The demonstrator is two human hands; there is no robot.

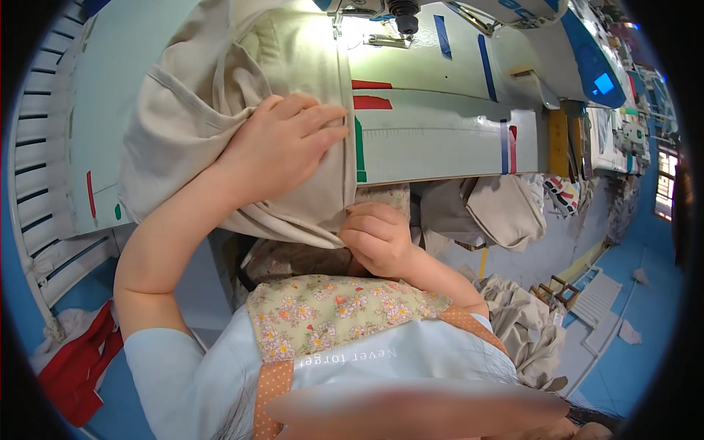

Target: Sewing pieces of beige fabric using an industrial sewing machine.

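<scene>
Left hand [282,147] is down flat on the beige fabric [198,103], fingers stretched out together and pointing toward the folded edge, palm pressing the cloth onto the pale sewing table [440,139]. Nothing pinched there, just an open hand bearing down. Right hand [378,238] sits lower, at the table's near edge, curled nearly closed with the fingertips tucked in, gripping the bottom hem of that same beige fabric where it hangs off the table. The fabric is heaped in a big bunch to the left and runs in a straight folded edge up toward the needle area of the sewing machine [400,18] at the top, where a bright lamp lights the cloth. On the table just right of the fabric's edge, red tape marks [372,102] and a green strip [359,150] lie close beside the fold; blue tape strips [487,67] sit farther right, well apart from both hands. A floral apron [330,312] with orange dotted straps shows at the bottom. More beige cloth pieces [506,209] hang below the table on the right, and a red cloth [81,367] lies on the blue floor at lower left.
</scene>
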